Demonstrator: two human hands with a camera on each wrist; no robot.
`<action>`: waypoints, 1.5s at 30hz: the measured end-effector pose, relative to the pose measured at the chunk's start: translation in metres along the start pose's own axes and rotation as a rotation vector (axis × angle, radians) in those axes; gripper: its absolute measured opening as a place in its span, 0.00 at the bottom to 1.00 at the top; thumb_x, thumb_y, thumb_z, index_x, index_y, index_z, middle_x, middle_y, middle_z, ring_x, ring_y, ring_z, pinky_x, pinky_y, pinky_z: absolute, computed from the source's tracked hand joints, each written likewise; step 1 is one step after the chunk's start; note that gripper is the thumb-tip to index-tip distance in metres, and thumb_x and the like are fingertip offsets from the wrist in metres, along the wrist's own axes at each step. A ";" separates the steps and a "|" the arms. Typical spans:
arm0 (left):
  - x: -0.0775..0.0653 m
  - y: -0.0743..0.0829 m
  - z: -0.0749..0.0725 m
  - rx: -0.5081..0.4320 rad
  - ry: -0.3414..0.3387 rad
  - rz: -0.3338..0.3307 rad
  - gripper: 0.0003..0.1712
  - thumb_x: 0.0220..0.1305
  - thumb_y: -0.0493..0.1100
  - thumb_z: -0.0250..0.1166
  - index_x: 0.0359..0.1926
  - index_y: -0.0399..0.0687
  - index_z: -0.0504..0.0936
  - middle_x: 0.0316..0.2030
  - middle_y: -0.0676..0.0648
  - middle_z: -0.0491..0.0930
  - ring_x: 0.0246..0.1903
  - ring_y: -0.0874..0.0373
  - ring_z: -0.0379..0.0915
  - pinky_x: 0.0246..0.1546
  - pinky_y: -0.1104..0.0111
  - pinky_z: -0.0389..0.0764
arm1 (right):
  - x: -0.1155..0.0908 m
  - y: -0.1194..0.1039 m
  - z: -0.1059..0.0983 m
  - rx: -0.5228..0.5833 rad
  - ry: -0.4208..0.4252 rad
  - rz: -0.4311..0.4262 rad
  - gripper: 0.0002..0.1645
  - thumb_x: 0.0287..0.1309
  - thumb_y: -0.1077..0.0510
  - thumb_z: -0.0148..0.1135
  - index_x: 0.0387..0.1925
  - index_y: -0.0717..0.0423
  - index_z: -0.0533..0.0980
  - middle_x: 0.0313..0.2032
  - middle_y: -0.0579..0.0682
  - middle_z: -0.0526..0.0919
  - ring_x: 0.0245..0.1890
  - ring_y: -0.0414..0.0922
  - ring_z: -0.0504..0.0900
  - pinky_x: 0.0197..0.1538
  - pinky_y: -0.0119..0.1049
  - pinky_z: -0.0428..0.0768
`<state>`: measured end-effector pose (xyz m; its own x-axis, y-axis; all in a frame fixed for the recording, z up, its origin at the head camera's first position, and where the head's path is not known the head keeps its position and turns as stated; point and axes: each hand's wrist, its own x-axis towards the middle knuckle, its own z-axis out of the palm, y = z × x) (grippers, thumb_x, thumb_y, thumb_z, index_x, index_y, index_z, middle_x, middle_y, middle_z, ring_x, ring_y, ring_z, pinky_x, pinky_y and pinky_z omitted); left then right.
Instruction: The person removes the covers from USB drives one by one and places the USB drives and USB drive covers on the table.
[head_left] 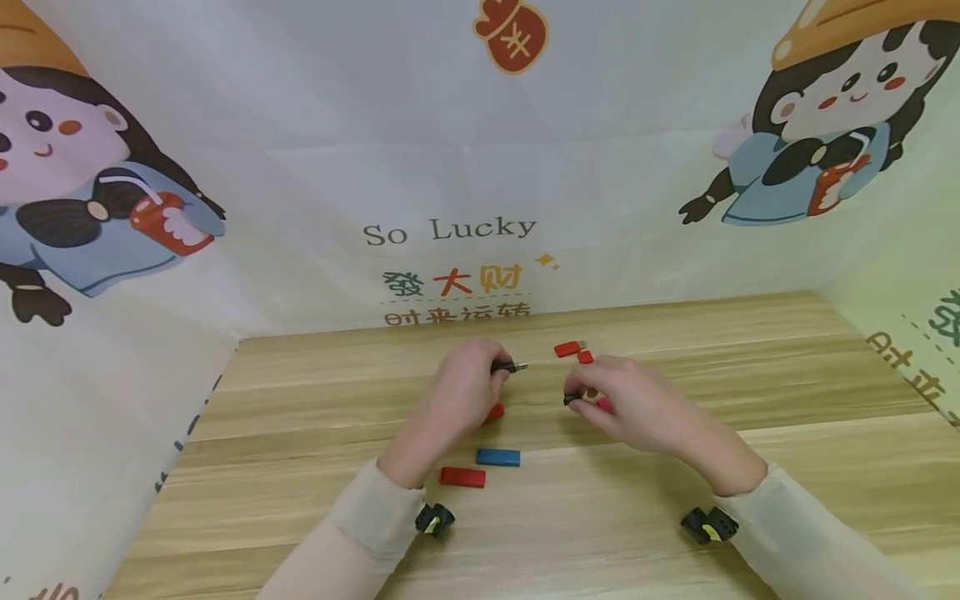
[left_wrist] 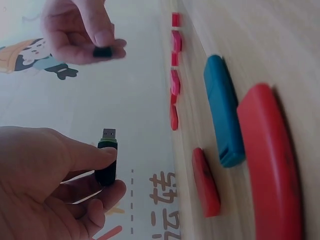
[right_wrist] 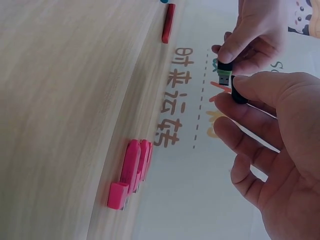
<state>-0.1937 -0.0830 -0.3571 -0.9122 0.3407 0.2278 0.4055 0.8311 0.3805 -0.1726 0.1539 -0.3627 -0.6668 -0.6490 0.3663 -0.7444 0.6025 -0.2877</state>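
USB flash drive, black with a green band, held above the wooden surface, towards the far edge, roughly midway between far corners. Gripped between thumb and fingers of the left hand, metal plug bare and pointing right. Small black cap, apart from the drive, pinched in the fingertips of the right hand. Probably light, stiff plastic, perhaps slightly slippery; best held by the sides behind the band, clear of the plug. For the cap, likely easily dropped, a pinch at its closed end. On the surface, farther from the far edge, a blue flash drive beside a red flash drive.
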 end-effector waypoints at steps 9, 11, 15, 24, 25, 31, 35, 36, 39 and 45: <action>0.014 -0.010 0.005 0.024 0.005 -0.004 0.04 0.61 0.39 0.67 0.37 0.47 0.84 0.37 0.51 0.77 0.37 0.58 0.74 0.41 0.65 0.77 | -0.008 0.003 -0.002 -0.044 0.040 -0.062 0.05 0.54 0.57 0.69 0.34 0.47 0.80 0.34 0.37 0.80 0.37 0.38 0.78 0.42 0.34 0.78; 0.017 -0.011 0.006 0.043 0.005 -0.005 0.03 0.61 0.40 0.67 0.37 0.48 0.85 0.36 0.51 0.78 0.37 0.58 0.74 0.41 0.65 0.77 | -0.010 0.002 -0.003 -0.054 0.040 -0.057 0.05 0.54 0.57 0.69 0.34 0.46 0.80 0.36 0.37 0.80 0.40 0.37 0.77 0.45 0.35 0.78; 0.024 -0.012 0.008 0.065 -0.007 -0.013 0.03 0.61 0.40 0.67 0.37 0.50 0.85 0.36 0.53 0.79 0.38 0.59 0.74 0.41 0.64 0.77 | -0.014 0.001 -0.005 -0.051 0.038 -0.049 0.05 0.54 0.57 0.69 0.35 0.46 0.81 0.37 0.38 0.81 0.42 0.37 0.77 0.47 0.35 0.78; 0.035 -0.012 0.013 0.041 -0.069 -0.060 0.05 0.64 0.40 0.64 0.39 0.49 0.85 0.37 0.52 0.80 0.39 0.59 0.74 0.42 0.64 0.78 | -0.019 -0.002 -0.007 -0.063 0.031 -0.063 0.05 0.56 0.56 0.68 0.36 0.46 0.81 0.39 0.37 0.81 0.46 0.39 0.78 0.50 0.37 0.77; 0.036 -0.012 0.014 0.034 -0.076 -0.064 0.05 0.64 0.39 0.64 0.39 0.49 0.85 0.37 0.52 0.80 0.39 0.59 0.74 0.42 0.64 0.78 | -0.020 -0.003 -0.008 -0.062 0.033 -0.062 0.05 0.56 0.56 0.68 0.36 0.46 0.81 0.39 0.37 0.81 0.45 0.38 0.78 0.49 0.37 0.77; 0.045 -0.012 0.018 0.030 -0.123 -0.084 0.08 0.65 0.38 0.61 0.41 0.47 0.85 0.39 0.51 0.81 0.39 0.59 0.74 0.44 0.64 0.77 | -0.024 -0.004 -0.008 -0.056 0.049 -0.065 0.05 0.55 0.56 0.68 0.35 0.45 0.81 0.36 0.35 0.79 0.38 0.33 0.76 0.42 0.33 0.78; 0.051 -0.013 0.021 0.043 -0.160 -0.083 0.09 0.66 0.38 0.60 0.44 0.46 0.85 0.41 0.50 0.82 0.43 0.57 0.75 0.47 0.63 0.77 | -0.026 -0.005 -0.008 -0.045 0.057 -0.068 0.05 0.55 0.57 0.68 0.35 0.45 0.81 0.36 0.35 0.80 0.37 0.33 0.75 0.41 0.33 0.78; 0.053 -0.013 0.022 0.045 -0.169 -0.083 0.10 0.66 0.38 0.60 0.44 0.46 0.85 0.42 0.50 0.82 0.44 0.57 0.76 0.48 0.63 0.76 | -0.026 -0.005 -0.008 -0.041 0.057 -0.068 0.05 0.55 0.57 0.68 0.35 0.45 0.81 0.36 0.35 0.80 0.38 0.33 0.75 0.41 0.33 0.78; 0.056 -0.014 0.025 0.050 -0.182 -0.086 0.11 0.67 0.37 0.60 0.46 0.46 0.85 0.44 0.49 0.82 0.48 0.55 0.75 0.51 0.62 0.75 | -0.027 -0.005 -0.008 -0.040 0.058 -0.068 0.05 0.55 0.57 0.68 0.35 0.45 0.81 0.37 0.35 0.80 0.39 0.34 0.76 0.44 0.35 0.78; 0.060 -0.015 0.031 0.062 -0.192 -0.085 0.11 0.67 0.36 0.58 0.46 0.46 0.85 0.45 0.48 0.82 0.49 0.54 0.75 0.52 0.63 0.75 | -0.028 -0.005 -0.007 -0.040 0.057 -0.065 0.05 0.55 0.56 0.68 0.35 0.44 0.81 0.37 0.34 0.79 0.39 0.33 0.76 0.44 0.34 0.78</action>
<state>-0.2569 -0.0612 -0.3773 -0.9399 0.3408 0.0196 0.3275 0.8841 0.3334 -0.1502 0.1724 -0.3653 -0.6131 -0.6606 0.4332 -0.7835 0.5786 -0.2265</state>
